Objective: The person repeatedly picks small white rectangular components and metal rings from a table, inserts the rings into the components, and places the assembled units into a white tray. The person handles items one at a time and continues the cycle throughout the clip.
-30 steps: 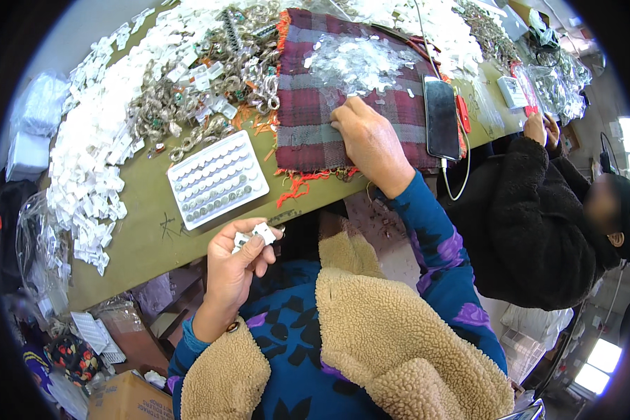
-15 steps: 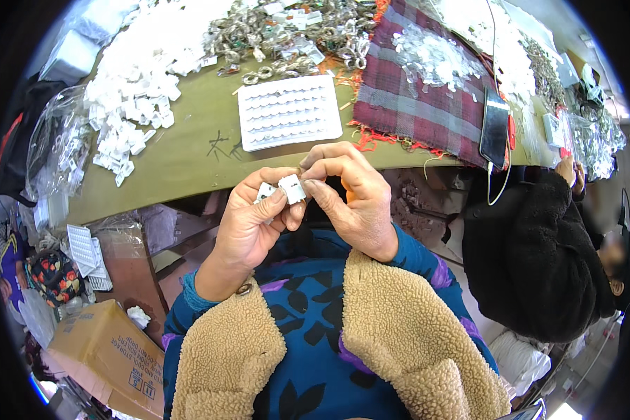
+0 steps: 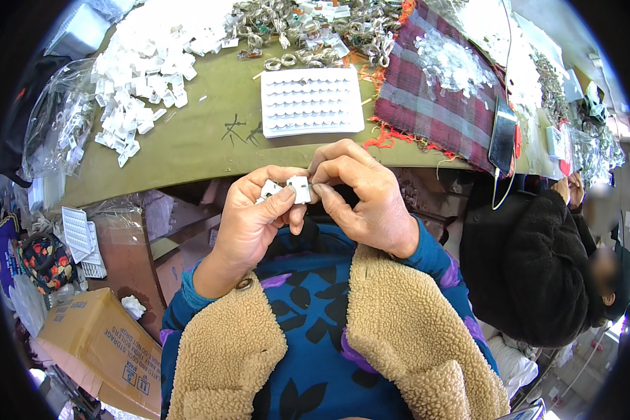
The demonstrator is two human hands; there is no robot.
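Above my lap, just off the table's near edge, both hands meet around a small white plastic part (image 3: 298,190). My left hand (image 3: 243,227) is closed, with thumb and fingers gripping this part. A second small white piece (image 3: 270,188) sits in the same hand, left of the first. Thumb and fingertips of my right hand (image 3: 365,199) are pinched at the right side of the gripped part. Whatever lies between those fingertips is too small to make out. Beyond my hands, a white tray (image 3: 313,131) with rows of scalloped slots lies on the green tabletop (image 3: 189,150).
A heap of white plastic parts (image 3: 143,91) spreads at left, with coiled cables (image 3: 315,56) behind the tray. Clear pieces (image 3: 455,63) lie on a plaid cloth (image 3: 416,112) beside a wired phone (image 3: 502,143). A co-worker in black (image 3: 532,259) sits right; a cardboard box (image 3: 94,343) stands lower left.
The view has shifted, so the tray and tabletop things appear farther right. The gripped white part has turned slightly, and my right fingertips stay close against its side.
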